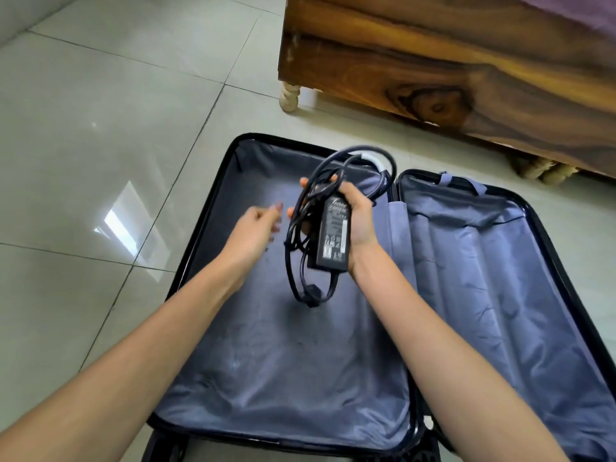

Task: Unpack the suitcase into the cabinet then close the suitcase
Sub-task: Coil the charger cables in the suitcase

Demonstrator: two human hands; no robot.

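Observation:
A black suitcase (pixel 213 208) lies open flat on the tiled floor, both halves lined with blue-grey fabric and holding nothing visible. Above its left half my right hand (pixel 358 221) grips a black laptop power adapter (pixel 333 233) with its coiled black cables (pixel 300 228) hanging in loops. My left hand (pixel 256 228) hovers just left of the cables, fingers relaxed and slightly blurred, holding nothing. The cabinet is not in view.
A dark wooden bed frame (pixel 433 61) on turned pale legs (pixel 290 96) stands at the upper right, close behind the suitcase. Glossy grey floor tiles (pixel 100 145) stretch to the left.

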